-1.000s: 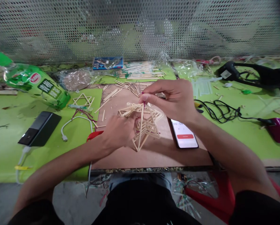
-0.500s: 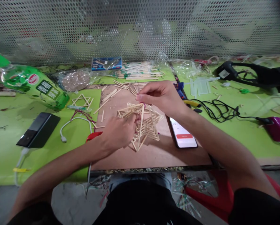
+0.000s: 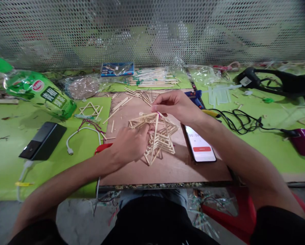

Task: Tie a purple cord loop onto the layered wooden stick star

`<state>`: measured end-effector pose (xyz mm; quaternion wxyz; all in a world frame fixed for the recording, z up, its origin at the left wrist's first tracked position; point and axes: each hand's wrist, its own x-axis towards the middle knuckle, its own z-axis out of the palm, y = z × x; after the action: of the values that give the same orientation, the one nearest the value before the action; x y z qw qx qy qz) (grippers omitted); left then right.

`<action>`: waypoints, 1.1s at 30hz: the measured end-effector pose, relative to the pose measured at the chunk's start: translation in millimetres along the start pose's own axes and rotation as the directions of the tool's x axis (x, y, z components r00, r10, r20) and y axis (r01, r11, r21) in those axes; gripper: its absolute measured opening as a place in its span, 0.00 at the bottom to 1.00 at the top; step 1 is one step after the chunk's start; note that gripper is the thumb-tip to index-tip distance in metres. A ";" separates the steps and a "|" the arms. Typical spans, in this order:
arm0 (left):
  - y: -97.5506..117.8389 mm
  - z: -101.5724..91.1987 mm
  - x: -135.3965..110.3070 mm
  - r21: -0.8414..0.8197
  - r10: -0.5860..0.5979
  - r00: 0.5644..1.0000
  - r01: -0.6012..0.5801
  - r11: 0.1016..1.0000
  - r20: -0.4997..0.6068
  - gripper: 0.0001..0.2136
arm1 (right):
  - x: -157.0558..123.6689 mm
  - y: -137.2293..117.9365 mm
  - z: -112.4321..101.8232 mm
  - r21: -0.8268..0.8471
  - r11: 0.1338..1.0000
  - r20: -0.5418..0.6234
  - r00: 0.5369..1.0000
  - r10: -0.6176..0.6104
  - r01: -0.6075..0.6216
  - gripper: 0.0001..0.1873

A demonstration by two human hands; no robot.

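A layered star built of thin wooden sticks (image 3: 165, 147) rests on the brown board in front of me. My left hand (image 3: 130, 144) is closed at the star's left side, its fingertips in among the sticks; the exact grip is partly hidden. Just above the star's top corner, my right hand (image 3: 176, 104) is closed in a pinch of thumb and forefinger. A purple thread (image 3: 158, 114) shows at that corner, right under the pinch. Most of the thread is hidden by my fingers.
Loose sticks (image 3: 121, 104) lie behind the star, and a small flat stick star (image 3: 90, 109) sits left. A phone (image 3: 202, 149), a blue glue gun (image 3: 196, 97) and black cable (image 3: 231, 120) are right. A green bottle (image 3: 43, 92) and power bank (image 3: 43, 141) stand left.
My right hand has shifted slightly right and down, its fingertips closer to the star's top corner. My left hand has stayed at the star's side.
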<state>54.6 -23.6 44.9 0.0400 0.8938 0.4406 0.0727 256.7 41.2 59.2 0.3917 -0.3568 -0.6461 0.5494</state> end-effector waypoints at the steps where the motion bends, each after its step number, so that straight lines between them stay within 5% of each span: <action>1: -0.1 0.3 -0.1 -0.003 -0.003 1.000 0.003 1.000 -0.008 0.14 | 0.0 0.1 -0.7 -0.007 1.000 0.014 1.000 -0.002 0.003 0.13; 33: -4.8 2.5 1.3 0.015 -0.027 1.000 0.027 1.000 -0.004 0.14 | -1.6 -5.3 -7.1 -0.253 0.949 0.105 0.981 -0.165 0.187 0.11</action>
<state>52.0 -19.6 41.9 0.0336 0.8880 0.4532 0.0704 263.7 42.0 64.9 0.3614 -0.3233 -0.7578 0.4366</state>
